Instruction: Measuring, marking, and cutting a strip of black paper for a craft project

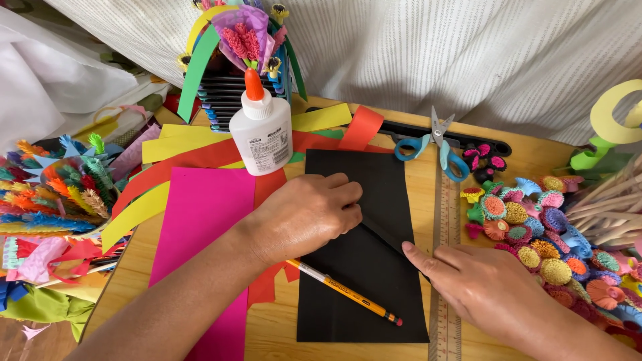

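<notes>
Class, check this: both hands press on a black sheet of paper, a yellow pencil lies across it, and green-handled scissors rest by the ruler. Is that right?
Not quite: the scissors have blue handles, not green, as the head view shows. The rest holds: the left hand and right hand press the black sheet, the yellow pencil lies across it, beside the ruler.

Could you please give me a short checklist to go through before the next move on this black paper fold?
1. Left hand presses on the black paper at the fold: ok.
2. Right hand has a fingertip on the diagonal crease: ok.
3. Pencil is off the paper: not ok, it lies across the sheet, partly under the left hand.
4. Ruler lies along the sheet's right edge: ok.
5. Glue bottle stands upright with its orange cap on: ok.
6. Scissors lie away from both hands: ok.
7. Crease is straight along its whole length: cannot tell, the hands cover part of it.
</notes>
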